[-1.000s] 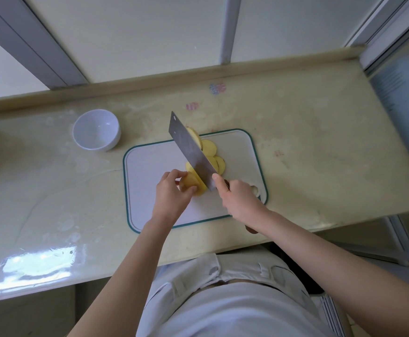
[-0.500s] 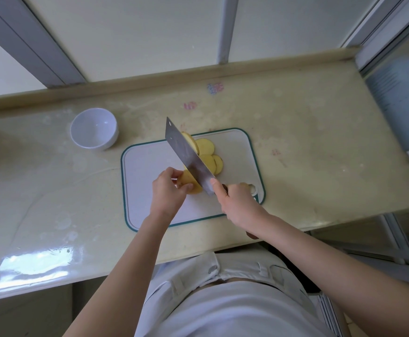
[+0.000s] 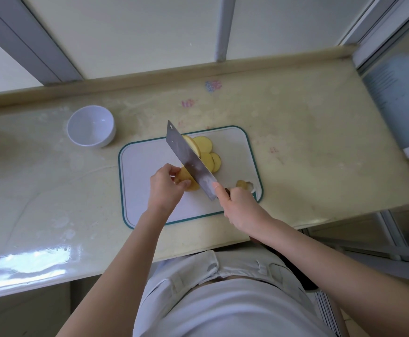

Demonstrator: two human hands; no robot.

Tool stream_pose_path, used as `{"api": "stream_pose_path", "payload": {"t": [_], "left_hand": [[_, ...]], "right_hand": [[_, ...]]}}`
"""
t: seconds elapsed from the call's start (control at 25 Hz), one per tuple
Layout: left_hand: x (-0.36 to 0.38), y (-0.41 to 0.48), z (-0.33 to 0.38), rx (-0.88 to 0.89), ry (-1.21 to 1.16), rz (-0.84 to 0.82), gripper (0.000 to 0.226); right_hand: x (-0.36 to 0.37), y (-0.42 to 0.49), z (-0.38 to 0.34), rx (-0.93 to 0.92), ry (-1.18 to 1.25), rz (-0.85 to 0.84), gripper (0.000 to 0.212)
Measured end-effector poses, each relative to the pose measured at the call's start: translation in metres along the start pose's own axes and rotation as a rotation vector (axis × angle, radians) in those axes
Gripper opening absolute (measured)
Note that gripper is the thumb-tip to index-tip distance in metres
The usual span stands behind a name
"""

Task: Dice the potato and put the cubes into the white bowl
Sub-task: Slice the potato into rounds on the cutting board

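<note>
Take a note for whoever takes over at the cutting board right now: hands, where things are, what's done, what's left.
Left hand grips the potato end on the cutting board.
Right hand holds the cleaver, blade at that piece.
Slices lie fanned beyond the blade.
White bowl, left of the board, is empty.
Done: most slicing.
Left: last slices, dicing, filling the bowl.

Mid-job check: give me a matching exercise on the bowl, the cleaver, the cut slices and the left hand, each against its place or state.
Things:
1. white bowl
2. cleaver
3. cut slices
4. left hand

Places or states:
A. lying on the cutting board, right of the cleaver
B. empty, on the counter
C. gripped by the right hand
D. holding the uncut potato end

Pairs: 1-B, 2-C, 3-A, 4-D.
</note>
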State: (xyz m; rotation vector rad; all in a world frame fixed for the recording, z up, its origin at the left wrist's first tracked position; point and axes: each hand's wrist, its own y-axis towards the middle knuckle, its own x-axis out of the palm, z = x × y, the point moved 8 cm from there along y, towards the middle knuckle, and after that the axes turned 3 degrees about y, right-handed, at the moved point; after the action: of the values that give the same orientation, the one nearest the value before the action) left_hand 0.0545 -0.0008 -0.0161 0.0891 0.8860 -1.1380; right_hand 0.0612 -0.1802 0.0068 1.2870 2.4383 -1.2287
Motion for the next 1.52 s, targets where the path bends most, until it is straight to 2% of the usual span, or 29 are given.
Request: {"api": "stream_pose_path", "payload": {"t": [0.16,0.36,0.52,0.56,0.72,0.84,1.16,1.36,1.48,1.52], "left_hand": [[0.000,0.001,0.003,0.004,0.021,-0.015,0.034],[0.005,0.002,0.006,0.040,0.063,-0.028,0.032],[0.007,0.001,0.007,0.082,0.105,-0.010,0.028],[0.008,0.000,0.008,0.089,0.117,-0.009,0.028],[0.006,-0.001,0.007,0.075,0.109,-0.004,0.029],[0.003,0.002,0.004,0.049,0.067,-0.002,0.031],[0.002,0.008,-0.001,0.022,0.035,-0.024,0.031],[0.004,0.003,0.000,0.049,0.063,-0.035,0.032],[0.003,0.002,-0.001,0.050,0.054,-0.017,0.032],[0.003,0.002,-0.001,0.050,0.052,-0.018,0.031]], "right_hand": [[-0.004,0.001,-0.005,0.028,-0.027,0.010,0.060],[-0.006,0.007,-0.022,0.044,-0.176,0.018,0.063],[-0.005,0.014,-0.040,0.041,-0.234,-0.040,0.047],[-0.005,0.016,-0.042,0.049,-0.228,-0.057,0.044],[-0.007,0.020,-0.042,0.135,-0.202,-0.042,0.056],[-0.006,0.012,-0.041,0.076,-0.168,-0.107,0.048],[-0.012,-0.011,-0.019,0.101,-0.136,-0.104,0.054],[0.004,0.007,-0.026,0.074,-0.196,-0.105,0.043],[0.010,0.021,-0.029,0.082,-0.166,-0.094,0.054],[0.013,0.024,-0.030,0.073,-0.167,-0.102,0.052]]}}
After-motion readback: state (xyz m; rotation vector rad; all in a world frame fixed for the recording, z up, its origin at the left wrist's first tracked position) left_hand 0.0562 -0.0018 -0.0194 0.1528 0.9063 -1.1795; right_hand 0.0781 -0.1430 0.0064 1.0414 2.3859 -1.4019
